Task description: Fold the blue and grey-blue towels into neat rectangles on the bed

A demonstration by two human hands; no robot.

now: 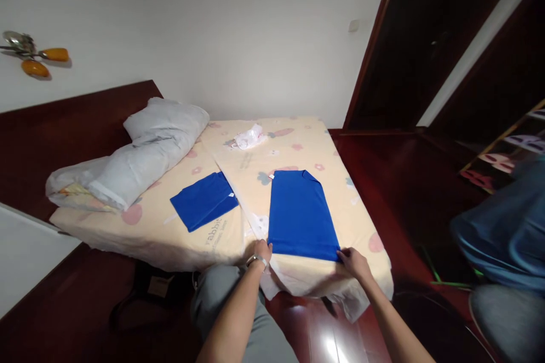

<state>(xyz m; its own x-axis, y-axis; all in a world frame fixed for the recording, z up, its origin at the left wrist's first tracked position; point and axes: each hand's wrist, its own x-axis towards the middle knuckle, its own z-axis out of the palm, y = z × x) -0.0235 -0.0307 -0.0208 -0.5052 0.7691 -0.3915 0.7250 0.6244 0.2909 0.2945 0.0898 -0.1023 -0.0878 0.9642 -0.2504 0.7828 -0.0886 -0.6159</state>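
A blue cloth (301,215) lies spread in a flat, folded rectangle near the front right of the bed, its far right corner turned over. My left hand (262,252), with a band on the wrist, pinches the cloth's near left corner. At the near right corner, my right hand (354,262) has its fingers closed on the cloth's edge. Another blue cloth (204,201), folded with a small white tag showing, rests to the left on the patterned bed cover (293,153).
Grey bedding (149,153) is heaped by the dark headboard (85,125). A crumpled white plastic bag (250,136) sits toward the wall. Blue fabric (511,227) shows at the right, and a black bag (159,289) lies below the bed's front edge.
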